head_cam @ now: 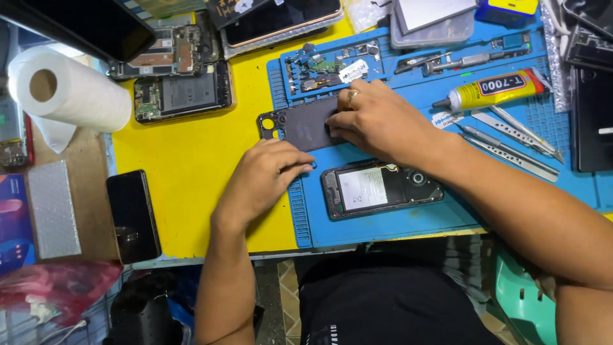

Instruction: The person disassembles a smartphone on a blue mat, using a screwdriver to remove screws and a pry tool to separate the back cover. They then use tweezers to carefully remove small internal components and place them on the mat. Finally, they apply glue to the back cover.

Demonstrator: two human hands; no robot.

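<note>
A dark phone back cover (300, 124) with camera holes at its left end lies on the blue work mat (383, 217). My right hand (377, 121), with a ring on one finger, presses on the cover's right end with bent fingers. My left hand (265, 179) rests knuckles up at the cover's near left corner, fingertips touching its lower edge. Just below the hands, an opened phone (380, 190) lies face down on the mat, showing its white battery and round camera module.
A yellow glue tube (491, 89), tweezers and metal pry tools (517, 137) lie at the mat's right. Two opened phones (179, 96) sit on the yellow table at back left, beside a paper roll (64, 89). A black phone (133, 214) lies near the left front edge.
</note>
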